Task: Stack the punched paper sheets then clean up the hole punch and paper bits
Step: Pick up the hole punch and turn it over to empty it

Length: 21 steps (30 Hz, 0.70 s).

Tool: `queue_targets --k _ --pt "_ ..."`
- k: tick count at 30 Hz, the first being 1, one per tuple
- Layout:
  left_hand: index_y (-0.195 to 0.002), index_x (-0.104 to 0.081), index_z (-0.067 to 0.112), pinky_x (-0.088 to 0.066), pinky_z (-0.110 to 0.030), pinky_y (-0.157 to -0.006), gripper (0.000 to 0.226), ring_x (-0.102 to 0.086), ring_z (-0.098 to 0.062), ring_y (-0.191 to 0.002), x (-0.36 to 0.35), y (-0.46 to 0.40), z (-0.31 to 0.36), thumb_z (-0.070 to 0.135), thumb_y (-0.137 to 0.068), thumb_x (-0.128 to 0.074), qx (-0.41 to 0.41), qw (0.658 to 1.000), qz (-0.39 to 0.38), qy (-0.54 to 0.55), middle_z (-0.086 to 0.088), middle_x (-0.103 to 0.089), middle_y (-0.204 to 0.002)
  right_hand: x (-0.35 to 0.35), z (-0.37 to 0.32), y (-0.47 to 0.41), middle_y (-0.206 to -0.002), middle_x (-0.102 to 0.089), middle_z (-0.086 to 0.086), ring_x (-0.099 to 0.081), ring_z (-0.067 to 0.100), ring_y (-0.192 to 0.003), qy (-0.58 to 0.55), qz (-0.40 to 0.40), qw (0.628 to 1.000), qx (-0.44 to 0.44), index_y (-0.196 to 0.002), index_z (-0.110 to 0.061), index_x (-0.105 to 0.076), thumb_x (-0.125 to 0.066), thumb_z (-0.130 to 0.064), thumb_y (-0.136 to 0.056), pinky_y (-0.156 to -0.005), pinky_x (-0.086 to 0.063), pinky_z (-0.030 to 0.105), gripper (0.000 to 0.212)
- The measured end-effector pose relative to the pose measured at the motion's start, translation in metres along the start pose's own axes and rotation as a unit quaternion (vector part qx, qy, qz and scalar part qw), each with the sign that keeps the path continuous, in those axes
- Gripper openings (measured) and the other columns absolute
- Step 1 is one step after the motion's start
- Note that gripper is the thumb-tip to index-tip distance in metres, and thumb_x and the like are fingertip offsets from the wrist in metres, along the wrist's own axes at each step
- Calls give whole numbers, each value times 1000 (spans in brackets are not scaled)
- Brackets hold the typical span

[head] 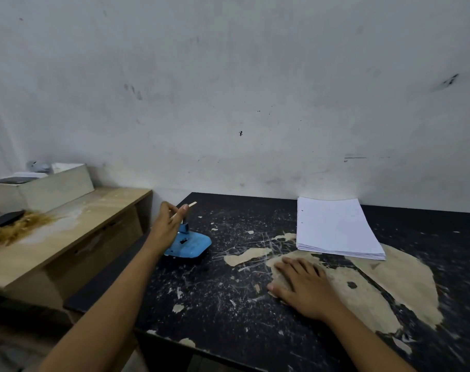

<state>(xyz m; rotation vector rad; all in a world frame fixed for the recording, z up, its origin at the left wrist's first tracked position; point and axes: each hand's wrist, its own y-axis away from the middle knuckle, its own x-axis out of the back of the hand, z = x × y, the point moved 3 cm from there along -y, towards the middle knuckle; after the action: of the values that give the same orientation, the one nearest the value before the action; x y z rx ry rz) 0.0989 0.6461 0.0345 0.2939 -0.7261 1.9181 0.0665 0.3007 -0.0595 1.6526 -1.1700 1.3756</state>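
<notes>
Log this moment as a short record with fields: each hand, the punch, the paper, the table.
left hand: left hand pinches a thin pale stick above the hole punch
right hand: right hand rests flat, fingers straight, on the black table
hole punch: blue hole punch sits on the table near its left edge
paper: paper stack lies squared by the wall, holes along its left edge
table surface: scratched, coating peeled in pale patches
</notes>
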Motion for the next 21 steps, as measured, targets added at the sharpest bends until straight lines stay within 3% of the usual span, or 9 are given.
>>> queue_targets --k 4,7,9,11,14,16,19,21 --pt "-103 -43 13 -42 -30 -68 40 -48 -12 -75 -1 -4 25 53 -96 -46 -10 1000 -9 17 3 -48 -85 0 0 0 -163 -11 -15 -7 15 -151 -6 -8 1000 0 -150 -45 -20 -3 -88 -70 -121 -4 46 93" --pt "-106 -43 11 -44 -28 -72 45 -50 -13 -79 -7 -2 47 55 -96 -45 -29 998 -37 28 2 -49 -90 2 -1 0 -162 -15 -16 -10 14 -149 -22 -6 1000 -4 -148 -45 -25 -23 -82 -84 -121 -6 46 74" --pt "-107 -44 11 -42 -26 -71 46 -47 -11 -77 -18 5 64 55 -96 -44 -36 997 -58 43 2 -48 -89 6 0 2 -157 -27 -17 -20 13 -146 -54 13 998 -7 -144 -44 -34 -32 -77 -87 -120 -10 44 66" --pt "-104 -44 12 -42 -25 -70 42 -47 -11 -77 -32 14 80 54 -97 -45 -43 994 -81 56 1 -48 -90 16 2 5 -147 -43 -16 -35 11 -138 -163 31 986 -28 -137 -43 -45 -39 -73 -89 -118 -20 41 57" --pt "-97 -43 19 -43 -31 -72 36 -51 -16 -80 -60 33 100 55 -96 -45 -60 987 -129 78 -2 -52 -93 32 9 12 -128 -60 -12 -56 10 -119 -409 22 909 -75 -121 -40 -56 -41 -76 -82 -108 -40 39 55" --pt "-94 -43 23 -43 -30 -69 31 -51 -15 -78 -81 48 113 54 -97 -45 -67 981 -156 94 0 -52 -89 42 16 19 -116 -68 -8 -66 13 -105 -497 15 862 -100 -120 -35 -59 -39 -77 -82 -100 -48 38 60" --pt "-91 -44 21 -40 -30 -68 29 -46 -12 -70 -114 71 128 49 -97 -48 -80 972 -182 125 0 -49 -82 53 32 30 -96 -71 5 -68 22 -77 -620 18 773 -134 -116 -18 -63 -53 -52 -95 -75 -55 37 42" --pt "-91 -44 19 -38 -28 -66 28 -44 -10 -68 -136 84 136 46 -98 -47 -86 965 -205 138 -1 -46 -79 57 48 40 -89 -67 12 -62 21 -66 -630 26 763 -146 -115 -5 -64 -61 -29 -96 -62 -53 35 30"
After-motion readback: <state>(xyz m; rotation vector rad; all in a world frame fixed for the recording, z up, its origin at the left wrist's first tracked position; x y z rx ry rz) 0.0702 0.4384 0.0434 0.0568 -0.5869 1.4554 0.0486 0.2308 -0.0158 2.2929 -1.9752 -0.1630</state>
